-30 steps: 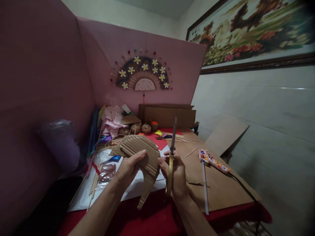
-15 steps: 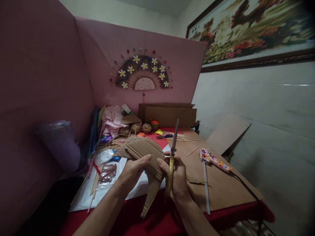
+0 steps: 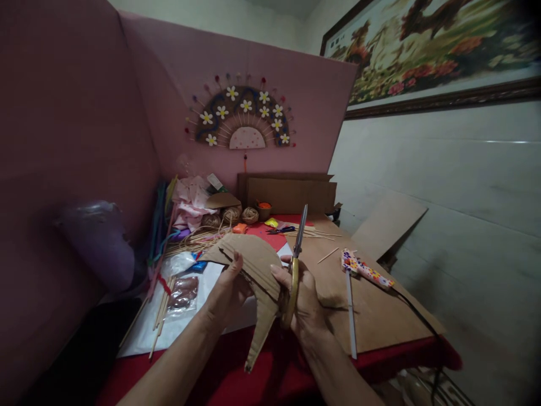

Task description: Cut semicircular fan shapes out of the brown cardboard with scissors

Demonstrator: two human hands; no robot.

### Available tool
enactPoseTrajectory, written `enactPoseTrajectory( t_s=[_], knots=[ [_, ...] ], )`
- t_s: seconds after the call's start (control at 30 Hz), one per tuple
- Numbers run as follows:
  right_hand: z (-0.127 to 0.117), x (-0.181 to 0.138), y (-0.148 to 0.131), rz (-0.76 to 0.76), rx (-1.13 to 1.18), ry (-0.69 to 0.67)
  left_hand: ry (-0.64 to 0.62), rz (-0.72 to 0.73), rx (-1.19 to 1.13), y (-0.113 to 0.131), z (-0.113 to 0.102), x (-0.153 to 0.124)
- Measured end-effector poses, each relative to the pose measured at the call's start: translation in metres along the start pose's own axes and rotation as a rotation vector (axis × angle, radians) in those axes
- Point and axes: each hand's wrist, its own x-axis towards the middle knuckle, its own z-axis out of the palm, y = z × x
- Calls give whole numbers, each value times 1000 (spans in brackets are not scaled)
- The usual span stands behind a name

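My left hand is closed on a curved piece of corrugated cardboard, thumb on top, holding it above the table. My right hand grips gold-handled scissors with the blades pointing up and away, just right of the cardboard's edge. A narrow tail of the cardboard hangs down between my wrists.
A red-covered table carries a flat brown cardboard sheet, a flower-patterned glue gun, a white stick, wooden skewers, twine balls and small scissors. A pink board with a fan decoration stands behind.
My left hand has turned the cardboard piece, moving its thumb onto the top face. The scissors stayed upright in my right hand and dropped slightly.
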Motion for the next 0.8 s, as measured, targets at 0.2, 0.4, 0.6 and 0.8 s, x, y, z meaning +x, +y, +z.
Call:
enactPoseTrajectory(
  t_s=[0.2,0.4,0.6,0.8],
  knots=[
    [-1,1,9,-179,-116,-27,137,4,67,-9,4,-2],
    [0,-2,13,-295,-213,-106,148,-31,-23,-9,11,-4],
    [2,-7,11,-311,-257,-111,141,-70,-20,-8,9,-5],
    [3,-9,10,-311,-248,-85,130,-48,-78,-13,1,-4]
  ],
)
